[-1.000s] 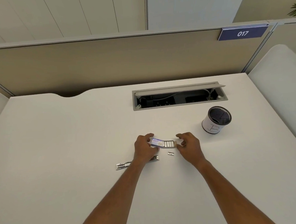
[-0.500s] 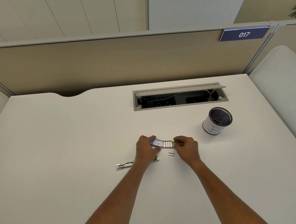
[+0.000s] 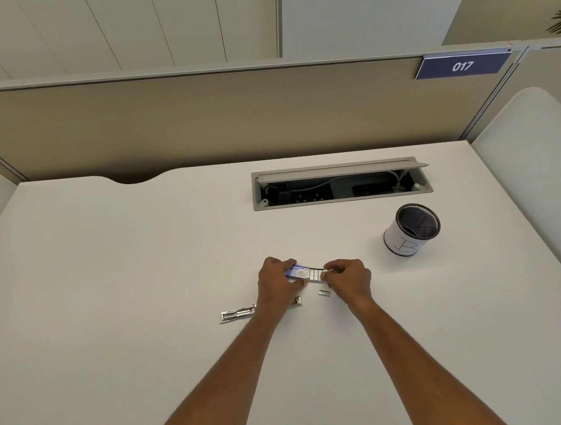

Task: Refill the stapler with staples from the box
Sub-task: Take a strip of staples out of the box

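Observation:
My left hand [image 3: 277, 283] grips the blue-and-white sleeve of the staple box [image 3: 297, 272] just above the white desk [image 3: 112, 272]. The box's inner tray [image 3: 314, 273], with rows of staples showing, sticks out to the right. My right hand [image 3: 350, 278] pinches the right end of that tray. The metal stapler [image 3: 237, 313] lies flat on the desk below my left hand, its right end partly hidden by my wrist. A small loose strip of staples [image 3: 324, 292] lies on the desk between my hands.
A black mesh pen cup [image 3: 411, 230] with a white label stands to the right. An open cable tray [image 3: 341, 184] is sunk in the desk behind. A beige partition [image 3: 201, 118] closes the far edge.
My right hand has closed in on the tray's end and now pinches it. The box and both hands sit slightly lower on the desk view; the stapler has not moved.

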Available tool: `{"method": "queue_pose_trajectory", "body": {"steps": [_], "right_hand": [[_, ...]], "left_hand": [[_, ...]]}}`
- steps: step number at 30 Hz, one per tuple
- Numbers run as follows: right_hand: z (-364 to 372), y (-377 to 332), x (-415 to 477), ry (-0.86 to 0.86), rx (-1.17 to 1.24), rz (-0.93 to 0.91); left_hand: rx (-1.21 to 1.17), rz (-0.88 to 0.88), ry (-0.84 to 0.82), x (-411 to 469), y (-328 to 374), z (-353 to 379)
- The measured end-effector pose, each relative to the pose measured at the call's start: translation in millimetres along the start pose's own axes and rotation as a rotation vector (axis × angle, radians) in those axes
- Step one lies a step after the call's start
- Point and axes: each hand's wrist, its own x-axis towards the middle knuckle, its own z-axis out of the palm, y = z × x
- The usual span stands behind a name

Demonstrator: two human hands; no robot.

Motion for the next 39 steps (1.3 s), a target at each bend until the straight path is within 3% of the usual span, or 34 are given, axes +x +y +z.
{"method": "queue_pose_trajectory", "body": {"steps": [28, 35, 39], "right_hand": [[26, -10, -7, -0.033, 0.092, 0.044], [23, -6, -7, -0.122, -0.071, -0.133], [29, -2, -7, -0.083, -0.210, -0.269]], "left_hand": [[0.022, 0.036, -0.037, -3, 3, 1], [0.003, -0.006, 0.009, -2, 3, 0], [-0.004, -0.044, 0.049, -2, 1, 1]]}}
